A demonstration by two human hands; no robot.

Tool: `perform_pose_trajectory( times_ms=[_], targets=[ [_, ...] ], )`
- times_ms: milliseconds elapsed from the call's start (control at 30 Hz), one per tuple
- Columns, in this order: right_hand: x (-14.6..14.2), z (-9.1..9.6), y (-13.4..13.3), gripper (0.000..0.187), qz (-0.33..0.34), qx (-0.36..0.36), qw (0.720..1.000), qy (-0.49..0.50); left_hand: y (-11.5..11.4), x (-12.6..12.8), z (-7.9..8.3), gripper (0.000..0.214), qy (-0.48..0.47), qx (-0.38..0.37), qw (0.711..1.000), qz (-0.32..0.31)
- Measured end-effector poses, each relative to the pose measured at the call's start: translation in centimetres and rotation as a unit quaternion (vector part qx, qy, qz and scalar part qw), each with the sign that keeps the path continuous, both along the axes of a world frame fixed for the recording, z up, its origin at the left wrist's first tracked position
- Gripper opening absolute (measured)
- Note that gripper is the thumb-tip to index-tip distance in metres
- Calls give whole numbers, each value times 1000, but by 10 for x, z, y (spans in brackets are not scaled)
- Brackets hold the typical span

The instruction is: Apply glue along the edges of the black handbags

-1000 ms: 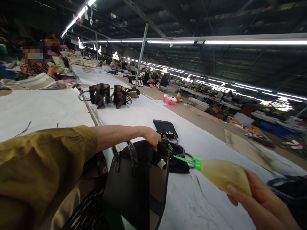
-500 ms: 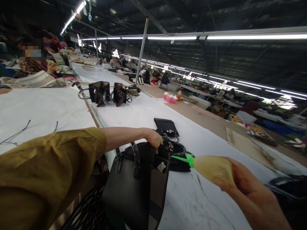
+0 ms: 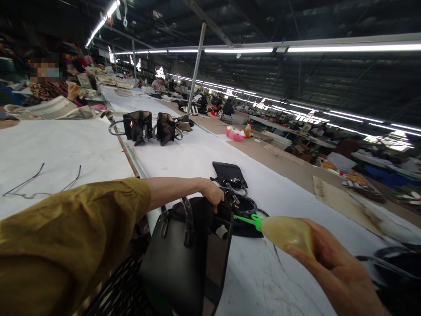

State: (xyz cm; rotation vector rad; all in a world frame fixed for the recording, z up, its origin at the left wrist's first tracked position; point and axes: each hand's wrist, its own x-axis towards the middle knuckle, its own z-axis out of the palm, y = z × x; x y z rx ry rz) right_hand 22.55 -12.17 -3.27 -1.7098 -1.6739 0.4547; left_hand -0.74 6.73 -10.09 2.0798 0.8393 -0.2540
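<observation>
In the middle foreground a black handbag [image 3: 176, 265] stands at the table's edge, its handles wrapped in clear film and its side panel facing right. My left hand [image 3: 212, 193] is closed on the bag's upper edge, the fingertips partly hidden behind it. On the right, my right hand [image 3: 332, 259] grips a squeeze bottle [image 3: 284, 230] of yellowish contents. The bottle lies nearly level, and its thin green nozzle points left to the edge of the side panel; whether the tip touches cannot be made out. A whitish scrap [image 3: 221, 231] sits on the side panel.
Behind the bag lie more black bag pieces [image 3: 230, 173] with handles. Two dark bags [image 3: 138, 127] stand farther back on the white-covered table [image 3: 171, 162]. Eyeglasses [image 3: 33, 193] rest at left, a pink basket [image 3: 235, 135] at right. A co-worker [image 3: 48, 90] is at the far left.
The bottle in my right hand has moved slightly left, bringing the nozzle tip closer to the bag's edge. My left hand keeps its grip. The view has shifted a little.
</observation>
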Motion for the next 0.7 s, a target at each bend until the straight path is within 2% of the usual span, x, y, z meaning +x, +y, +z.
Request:
perform_pose_trajectory(
  times_ms=[333,700],
  targets=[
    [7,-22,3,52,26,-7,999,33,2,2,-4,19,8,-27,1000,-1],
    [11,-30,7,51,61,7,997,46,2,1,-4,16,9,-33,999,-7]
  ],
)
